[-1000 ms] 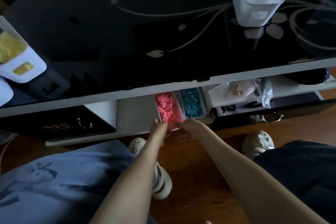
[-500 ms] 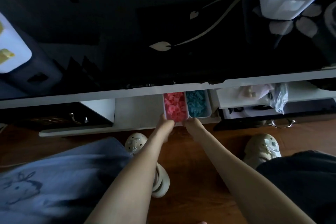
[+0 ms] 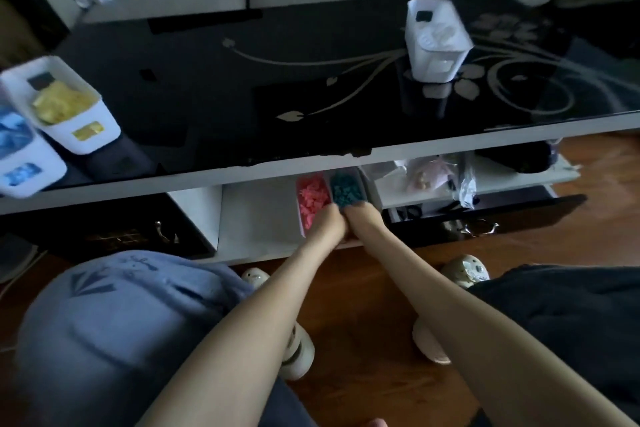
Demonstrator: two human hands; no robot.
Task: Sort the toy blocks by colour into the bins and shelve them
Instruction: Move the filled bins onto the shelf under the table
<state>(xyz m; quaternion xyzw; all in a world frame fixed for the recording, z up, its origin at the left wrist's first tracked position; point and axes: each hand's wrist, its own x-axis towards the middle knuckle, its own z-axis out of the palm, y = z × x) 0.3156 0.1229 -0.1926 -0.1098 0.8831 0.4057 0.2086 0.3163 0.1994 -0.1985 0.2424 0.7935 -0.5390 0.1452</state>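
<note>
- The fingers of the left hand [image 3: 323, 226] are lying over the near end of the pink block bin [image 3: 310, 199], touching its rim. Blur is hiding whether they are curling round it or only pressing.
- The fingers of the right hand [image 3: 364, 218] are resting against the near end of the teal block bin [image 3: 347, 188], just beside the left hand. Whether they are gripping cannot be told either.
- The two bins are sitting side by side, touching, on the white lower shelf [image 3: 256, 218] beneath the black glass surface [image 3: 242, 97].
- Both bare forearms are reaching forward from the bottom of the view, converging until the hands are almost touching.
- A second ago the pink block bin was angled away from the teal one. It is now lying parallel against it, and the right hand has shifted across from the pink bin to the teal one.
- On the surface, a yellow block bin [image 3: 65, 107] and a blue block bin [image 3: 17, 149] are standing at the left edge. A white block bin [image 3: 436, 42] is standing well apart at the right.
</note>
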